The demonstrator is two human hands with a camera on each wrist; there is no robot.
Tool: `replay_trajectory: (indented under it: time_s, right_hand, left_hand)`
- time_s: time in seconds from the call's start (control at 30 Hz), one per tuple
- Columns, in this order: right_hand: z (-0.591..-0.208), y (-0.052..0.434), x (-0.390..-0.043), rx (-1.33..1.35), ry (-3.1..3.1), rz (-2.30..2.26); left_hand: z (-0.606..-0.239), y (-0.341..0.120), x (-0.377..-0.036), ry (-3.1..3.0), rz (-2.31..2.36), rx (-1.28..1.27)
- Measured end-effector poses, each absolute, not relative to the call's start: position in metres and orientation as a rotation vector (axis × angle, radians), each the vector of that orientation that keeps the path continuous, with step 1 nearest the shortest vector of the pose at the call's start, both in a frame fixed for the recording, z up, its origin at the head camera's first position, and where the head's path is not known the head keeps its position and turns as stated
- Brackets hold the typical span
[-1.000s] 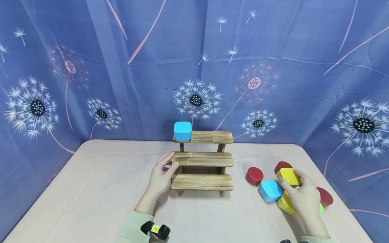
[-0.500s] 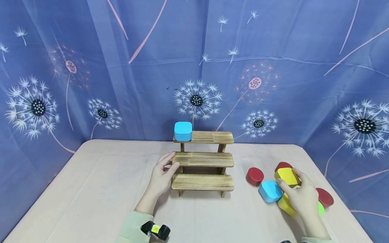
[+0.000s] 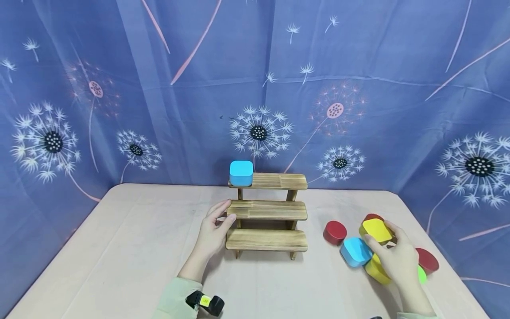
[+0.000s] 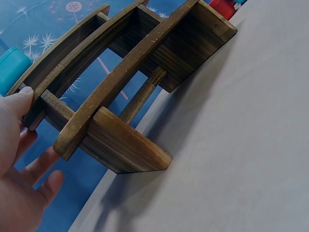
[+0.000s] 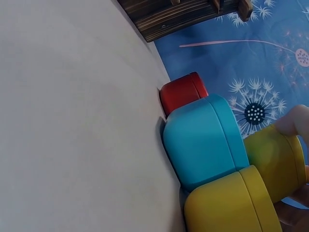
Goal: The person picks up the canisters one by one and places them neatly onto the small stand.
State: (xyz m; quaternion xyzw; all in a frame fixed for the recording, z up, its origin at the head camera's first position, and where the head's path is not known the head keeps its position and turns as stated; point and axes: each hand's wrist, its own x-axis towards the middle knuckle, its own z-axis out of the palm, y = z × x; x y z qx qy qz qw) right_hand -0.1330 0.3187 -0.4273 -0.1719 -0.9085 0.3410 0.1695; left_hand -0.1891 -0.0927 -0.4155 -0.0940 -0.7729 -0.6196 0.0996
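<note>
A three-tier wooden stand (image 3: 271,239) stands mid-table. At its left end my left hand (image 3: 212,232) holds the middle tier, with the thumb (image 4: 21,102) on the tier's end and the fingers behind. A light-blue lidded box (image 3: 241,173) sits at the left of the top tier. Over at the right, my right hand (image 3: 403,259) grips a yellow rounded box (image 3: 374,230) between thumb and fingers. This box appears tilted, behind a second yellow box (image 5: 227,205). A blue box (image 5: 203,142) lies against that second one.
A red round box (image 3: 334,232) lies between the stand and the blue box. Another red box (image 3: 373,217) shows behind the held one. Right of my right hand are a red piece (image 3: 428,261) and a partly hidden green one (image 3: 422,274). A blue dandelion curtain (image 3: 191,133) hangs behind the table.
The yellow box in my right hand has shifted slightly left and tilted a little. My left hand stays on the stand.
</note>
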Motion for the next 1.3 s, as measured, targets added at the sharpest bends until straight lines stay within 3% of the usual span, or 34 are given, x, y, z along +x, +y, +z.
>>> replay_trajectory:
  time_s: [1.3]
  right_hand:
    - [-0.4259, 0.3125, -0.1378, -0.194, -2.393, 1.295]
  left_hand:
    - [-0.4165, -0.0927, -0.1872, -2.260, -1.854, -0.276]
